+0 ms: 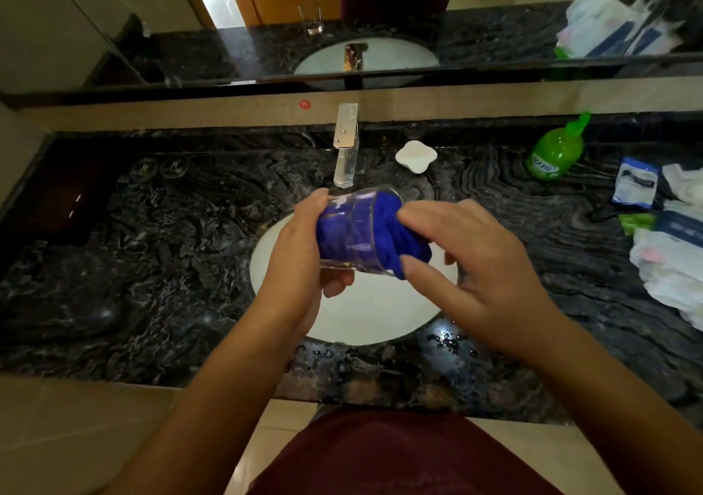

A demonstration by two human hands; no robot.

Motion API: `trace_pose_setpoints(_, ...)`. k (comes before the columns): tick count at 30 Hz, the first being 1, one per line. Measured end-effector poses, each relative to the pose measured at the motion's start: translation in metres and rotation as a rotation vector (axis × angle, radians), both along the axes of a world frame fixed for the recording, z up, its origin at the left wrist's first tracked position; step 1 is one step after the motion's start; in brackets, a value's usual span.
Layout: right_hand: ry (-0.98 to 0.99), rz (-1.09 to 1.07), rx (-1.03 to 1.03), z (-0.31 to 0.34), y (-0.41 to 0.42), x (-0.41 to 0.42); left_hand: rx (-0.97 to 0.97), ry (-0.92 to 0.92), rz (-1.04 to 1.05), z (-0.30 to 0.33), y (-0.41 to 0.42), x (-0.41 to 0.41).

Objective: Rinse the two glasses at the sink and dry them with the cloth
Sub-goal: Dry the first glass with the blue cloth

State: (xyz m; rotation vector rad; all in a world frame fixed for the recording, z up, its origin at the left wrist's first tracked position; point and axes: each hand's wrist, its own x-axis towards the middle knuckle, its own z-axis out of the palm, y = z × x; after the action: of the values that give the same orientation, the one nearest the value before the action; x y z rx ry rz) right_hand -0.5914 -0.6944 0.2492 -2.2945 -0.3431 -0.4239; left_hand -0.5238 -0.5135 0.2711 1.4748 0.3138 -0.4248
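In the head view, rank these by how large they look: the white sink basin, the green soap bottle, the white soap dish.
1. White sink basin, clearly largest.
2. Green soap bottle.
3. White soap dish, slightly smaller than the bottle.

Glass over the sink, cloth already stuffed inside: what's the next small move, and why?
Probably twist the blue cloth round inside the glass. The left hand grips the glass on its side over the sink; the right hand touches the cloth bunched at its mouth.
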Motion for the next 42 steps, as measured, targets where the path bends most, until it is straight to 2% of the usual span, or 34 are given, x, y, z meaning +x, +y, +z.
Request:
trace_pose_setpoints(3,-0.07,0.066,-0.178,-0.005,-0.012,0.003,-0.002,0.064,-0.109,0.004,0.002,0.001)
trace_pose_setpoints(5,-0.081,0.096,-0.206,-0.007,-0.013,0.006,0.039,0.056,-0.137,0.004,0.0,-0.001)
trace_pose_setpoints(11,-0.112,-0.116,0.01,-0.022,0.013,0.008,0.101,-0.065,-0.113,0.002,-0.013,-0.013)
trace_pose_setpoints(12,-0.061,-0.14,0.111,-0.026,0.018,0.006,0.149,-0.127,-0.12,0.002,-0.013,-0.013)
trace_pose_setpoints(16,0.288,-0.205,0.782,-0.015,0.038,0.003,0.299,-0.467,-0.16,-0.004,-0.012,-0.016)
trace_pose_setpoints(18,0.525,-0.252,1.002,-0.009,0.04,0.005,0.416,-0.691,-0.185,-0.011,-0.009,-0.016)
trace_pose_setpoints(20,0.77,-0.201,1.191,-0.007,0.037,0.004,0.502,-0.902,-0.24,-0.018,-0.004,-0.014)
trace_pose_setpoints(22,0.894,-0.119,1.304,-0.006,0.034,0.004,0.511,-1.012,-0.293,-0.025,0.001,-0.01)
trace_pose_setpoints(24,0.901,-0.092,1.24,-0.005,0.031,0.003,0.454,-0.984,-0.302,-0.028,0.005,-0.006)
trace_pose_setpoints(27,0.762,-0.077,0.955,0.005,0.024,0.003,0.262,-0.709,-0.208,-0.018,0.002,-0.004)
trace_pose_setpoints(31,0.339,-0.11,0.429,0.016,0.009,-0.005,0.123,-0.231,-0.027,-0.003,-0.004,0.001)
trace_pose_setpoints(33,0.15,-0.055,0.09,0.015,0.0,-0.006,0.088,-0.081,-0.024,-0.002,-0.002,0.004)
trace_pose_setpoints(35,0.077,-0.002,-0.166,0.01,-0.004,-0.002,0.041,0.051,-0.091,-0.004,0.002,0.005)
trace_pose_setpoints(37,0.024,-0.098,-0.274,0.005,-0.005,-0.001,-0.034,0.152,-0.197,-0.007,0.003,0.005)
trace_pose_setpoints(39,-0.078,-0.197,-0.271,0.006,-0.005,-0.004,-0.078,0.174,-0.256,-0.01,0.004,0.006)
trace_pose_setpoints(42,-0.174,-0.031,-0.298,0.006,-0.007,-0.005,-0.082,0.161,-0.267,-0.012,0.003,0.006)
